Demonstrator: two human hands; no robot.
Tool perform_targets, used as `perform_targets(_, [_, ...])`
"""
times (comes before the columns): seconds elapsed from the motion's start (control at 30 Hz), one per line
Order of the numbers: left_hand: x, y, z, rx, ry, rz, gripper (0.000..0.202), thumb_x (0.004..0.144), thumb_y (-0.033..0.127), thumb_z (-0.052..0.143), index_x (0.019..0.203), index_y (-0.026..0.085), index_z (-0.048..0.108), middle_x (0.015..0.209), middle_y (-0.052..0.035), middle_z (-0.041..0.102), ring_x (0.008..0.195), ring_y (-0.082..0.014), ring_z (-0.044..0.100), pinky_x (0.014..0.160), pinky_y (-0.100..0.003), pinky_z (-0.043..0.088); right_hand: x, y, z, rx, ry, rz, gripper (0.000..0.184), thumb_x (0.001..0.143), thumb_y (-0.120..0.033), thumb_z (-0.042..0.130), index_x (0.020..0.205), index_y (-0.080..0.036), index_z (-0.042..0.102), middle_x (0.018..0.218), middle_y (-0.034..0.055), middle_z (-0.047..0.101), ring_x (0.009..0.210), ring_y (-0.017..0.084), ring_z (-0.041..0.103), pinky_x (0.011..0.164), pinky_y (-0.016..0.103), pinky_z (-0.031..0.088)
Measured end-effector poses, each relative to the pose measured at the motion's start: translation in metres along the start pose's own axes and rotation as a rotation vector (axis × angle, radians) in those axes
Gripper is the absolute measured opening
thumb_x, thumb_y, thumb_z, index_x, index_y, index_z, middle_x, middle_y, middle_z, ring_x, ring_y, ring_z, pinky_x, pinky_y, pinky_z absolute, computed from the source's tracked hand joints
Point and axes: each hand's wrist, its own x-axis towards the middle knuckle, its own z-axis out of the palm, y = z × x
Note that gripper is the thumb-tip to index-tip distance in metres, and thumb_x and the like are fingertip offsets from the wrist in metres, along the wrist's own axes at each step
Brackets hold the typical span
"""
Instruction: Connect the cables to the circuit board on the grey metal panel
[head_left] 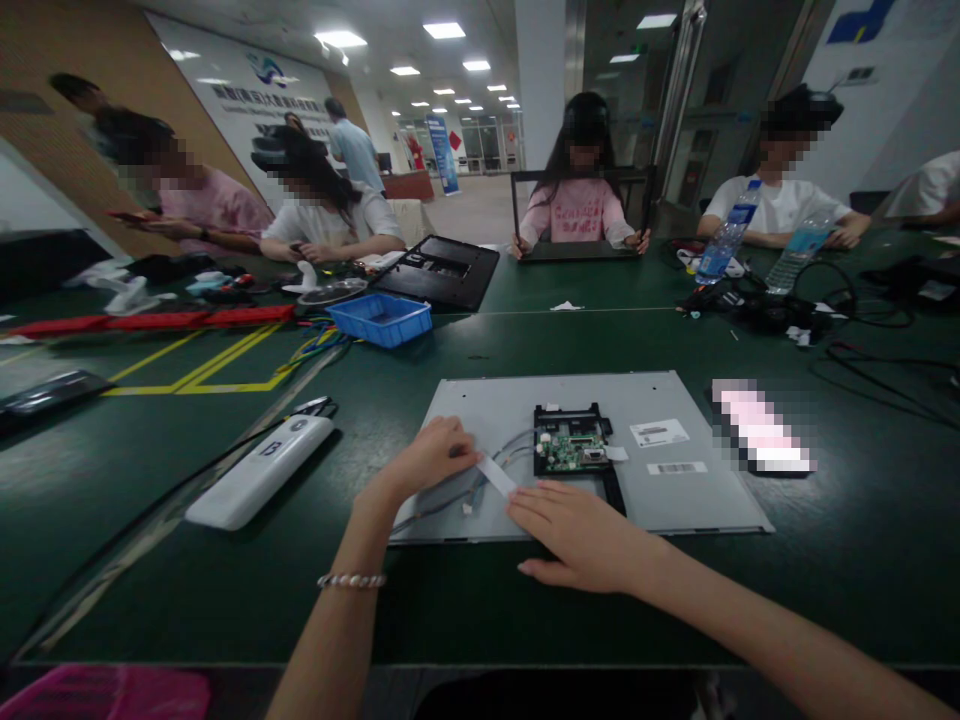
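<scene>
A flat grey display panel (487, 400) lies on the green table in front of me, with a green circuit board (574, 452) in a black bracket near its middle. Grey cables (519, 440) run from the board toward the panel's lower left. Across them slants a strip of white tape (495, 474). My left hand (431, 458) pinches the upper end of this strip between thumb and fingers. At its lower end, the fingertips of my right hand (574, 530) rest on the tape, fingers stretched out flat and thumb apart.
Left of the panel lies a white power bank (262, 475) with a cable; a phone (761, 425) lies right. Beyond are a blue tray (381, 320), a black casing (439, 270) and water bottles (727, 232). Across the table, a person holds a black frame (581, 253).
</scene>
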Motion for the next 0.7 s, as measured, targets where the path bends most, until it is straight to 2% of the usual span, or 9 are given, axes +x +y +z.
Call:
perform_targets(0.2, [0.001, 0.0, 0.002, 0.06, 0.044, -0.015, 0.028, 0.079, 0.04, 0.056, 0.06, 0.018, 0.056, 0.074, -0.0021, 0.05, 0.075, -0.0171, 0.044, 0.07, -0.029, 0.034, -0.005, 0.004, -0.005, 0.026, 0.034, -0.008, 0.048, 0.091, -0.04, 0.041, 0.131, -0.013, 0.041, 0.13, 0.0108, 0.052, 0.122, 0.018, 0.045, 0.108, 0.035, 0.028])
perform_targets(0.33, [0.002, 0.006, -0.002, 0.098, 0.104, -0.022, 0.032, 0.084, 0.042, 0.05, 0.064, 0.017, 0.054, 0.075, -0.0031, 0.049, 0.075, -0.017, 0.045, 0.07, -0.029, 0.034, -0.012, 0.014, -0.017, 0.001, 0.094, 0.012, 0.042, 0.092, -0.036, 0.041, 0.129, -0.016, 0.045, 0.125, 0.0094, 0.056, 0.118, 0.019, 0.048, 0.105, 0.039, 0.032])
perform_targets(0.4, [0.002, 0.01, -0.005, 0.094, 0.151, -0.038, 0.033, 0.086, 0.043, 0.046, 0.067, 0.017, 0.054, 0.076, -0.0036, 0.05, 0.076, -0.0173, 0.046, 0.071, -0.03, 0.035, -0.02, 0.027, -0.026, -0.001, 0.19, 0.115, 0.038, 0.092, -0.034, 0.041, 0.126, -0.019, 0.049, 0.121, 0.0075, 0.058, 0.114, 0.02, 0.051, 0.101, 0.042, 0.037])
perform_targets(0.53, [0.0, 0.016, -0.009, 0.059, 0.191, -0.057, 0.03, 0.087, 0.043, 0.045, 0.073, 0.017, 0.053, 0.077, -0.0032, 0.052, 0.075, -0.0169, 0.048, 0.069, -0.028, 0.036, -0.043, 0.07, -0.039, 0.088, 0.397, 0.443, 0.03, 0.09, -0.029, 0.042, 0.113, -0.022, 0.058, 0.111, 0.0062, 0.063, 0.103, 0.021, 0.057, 0.091, 0.043, 0.045])
perform_targets(0.6, [-0.001, 0.017, -0.009, 0.024, 0.158, -0.073, 0.028, 0.086, 0.043, 0.046, 0.078, 0.018, 0.054, 0.074, -0.0018, 0.052, 0.069, -0.0155, 0.048, 0.064, -0.026, 0.035, -0.054, 0.092, -0.039, 0.182, 0.428, 0.549, 0.025, 0.086, -0.027, 0.046, 0.103, -0.02, 0.063, 0.103, 0.0076, 0.064, 0.093, 0.021, 0.061, 0.083, 0.04, 0.049])
perform_targets(0.7, [-0.002, 0.018, -0.008, -0.033, 0.074, -0.126, 0.026, 0.086, 0.043, 0.045, 0.082, 0.018, 0.055, 0.065, 0.001, 0.051, 0.058, -0.0133, 0.046, 0.056, -0.024, 0.031, -0.065, 0.114, -0.036, 0.27, 0.378, 0.657, 0.024, 0.081, -0.027, 0.05, 0.099, -0.019, 0.065, 0.098, 0.0088, 0.065, 0.083, 0.02, 0.062, 0.077, 0.039, 0.051])
